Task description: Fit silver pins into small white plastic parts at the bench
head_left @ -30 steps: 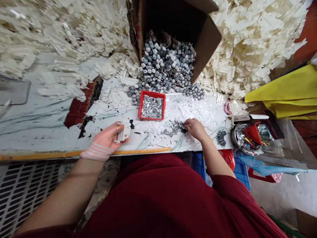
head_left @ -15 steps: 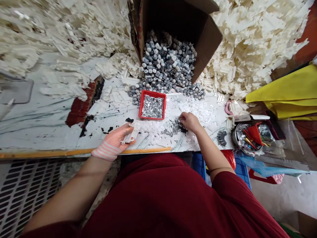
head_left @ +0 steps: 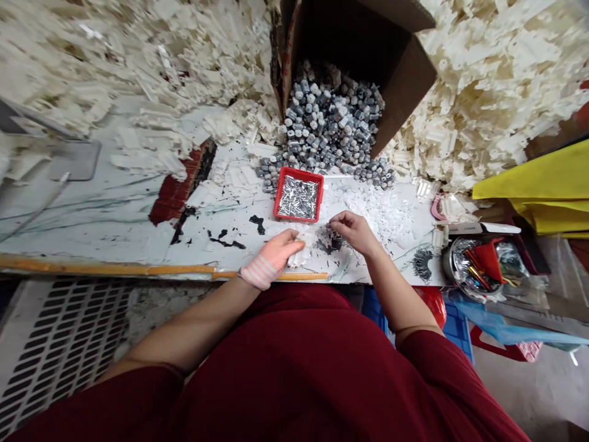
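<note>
Your left hand (head_left: 275, 258), in an orange-and-white striped knit glove, is closed around a small white plastic part (head_left: 299, 256) at the centre of the frame, thumb on top, just above the front edge of the white marbled worktop (head_left: 115, 227). Your bare right hand (head_left: 358, 233), just right of centre, reaches in from the lower right with its fingers bent and its fingertips brought near one another over a scatter of thin silver metal pins (head_left: 332, 237); the tips are too small for you to tell whether they are closed on one. Just above your left hand, a square red plastic tray (head_left: 278, 199) holds a heap of more silver pins (head_left: 298, 197). To the right of the tray, small translucent white plastic pieces (head_left: 380, 212) lie spread out. At upper centre, a brown cardboard box (head_left: 407, 86) lies open towards you, with small grey-and-white cylindrical pieces (head_left: 334, 123) spilling from its mouth. Cream plastic parts (head_left: 501, 86) are piled at the upper left and upper right. At the right, a round metal bowl (head_left: 447, 270) of mixed small items stands below a yellow sheet (head_left: 538, 178).
</note>
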A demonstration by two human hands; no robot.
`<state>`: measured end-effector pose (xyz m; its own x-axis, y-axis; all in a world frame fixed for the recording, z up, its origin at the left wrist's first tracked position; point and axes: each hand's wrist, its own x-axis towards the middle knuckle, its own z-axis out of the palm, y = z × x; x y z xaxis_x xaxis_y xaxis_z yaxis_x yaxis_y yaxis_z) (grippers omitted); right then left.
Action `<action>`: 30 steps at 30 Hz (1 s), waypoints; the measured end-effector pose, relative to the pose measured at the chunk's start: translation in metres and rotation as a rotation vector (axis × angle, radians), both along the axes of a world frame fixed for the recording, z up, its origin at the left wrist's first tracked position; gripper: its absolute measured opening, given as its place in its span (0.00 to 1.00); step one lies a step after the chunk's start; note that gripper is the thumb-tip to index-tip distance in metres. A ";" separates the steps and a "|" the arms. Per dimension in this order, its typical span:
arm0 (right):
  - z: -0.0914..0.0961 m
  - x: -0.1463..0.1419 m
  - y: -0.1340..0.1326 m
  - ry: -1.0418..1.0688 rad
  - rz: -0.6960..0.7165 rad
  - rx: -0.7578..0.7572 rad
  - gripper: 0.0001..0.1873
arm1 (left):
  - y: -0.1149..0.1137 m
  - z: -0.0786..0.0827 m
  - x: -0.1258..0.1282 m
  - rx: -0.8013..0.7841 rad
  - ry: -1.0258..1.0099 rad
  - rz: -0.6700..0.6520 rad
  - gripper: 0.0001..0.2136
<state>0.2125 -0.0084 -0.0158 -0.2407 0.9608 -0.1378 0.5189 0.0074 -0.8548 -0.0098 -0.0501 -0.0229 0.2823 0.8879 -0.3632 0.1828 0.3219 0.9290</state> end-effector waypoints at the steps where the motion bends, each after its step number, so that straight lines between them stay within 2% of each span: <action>1: 0.002 -0.008 -0.006 0.080 0.025 0.004 0.11 | -0.001 -0.002 0.006 -0.035 -0.061 0.029 0.12; 3: 0.003 -0.024 -0.017 0.115 0.076 0.041 0.11 | -0.002 -0.005 0.012 -0.077 -0.140 0.070 0.12; 6: 0.000 -0.038 -0.023 0.023 0.123 0.131 0.08 | -0.004 -0.006 0.009 -0.092 -0.143 0.092 0.11; 11: 0.000 -0.042 -0.023 -0.012 0.149 0.103 0.08 | -0.008 -0.004 0.000 -0.139 -0.186 0.117 0.10; 14: 0.002 -0.044 -0.026 -0.131 0.173 0.189 0.06 | -0.008 -0.001 0.002 -0.145 -0.182 0.123 0.09; 16: 0.001 -0.045 -0.029 -0.143 0.149 0.182 0.07 | -0.008 0.003 0.004 -0.150 -0.188 0.129 0.10; 19: -0.003 -0.049 -0.036 -0.078 0.069 0.084 0.08 | -0.010 0.006 0.005 -0.162 -0.199 0.134 0.11; 24: -0.013 -0.058 -0.045 -0.122 -0.004 0.162 0.07 | -0.015 -0.007 -0.004 -0.156 -0.157 0.127 0.12; 28: -0.025 -0.064 -0.051 0.087 -0.074 0.005 0.06 | -0.018 -0.018 -0.009 -0.141 -0.151 0.106 0.15; 30: -0.029 -0.065 -0.053 0.158 -0.095 -0.026 0.07 | -0.018 -0.020 -0.008 -0.148 -0.134 0.087 0.15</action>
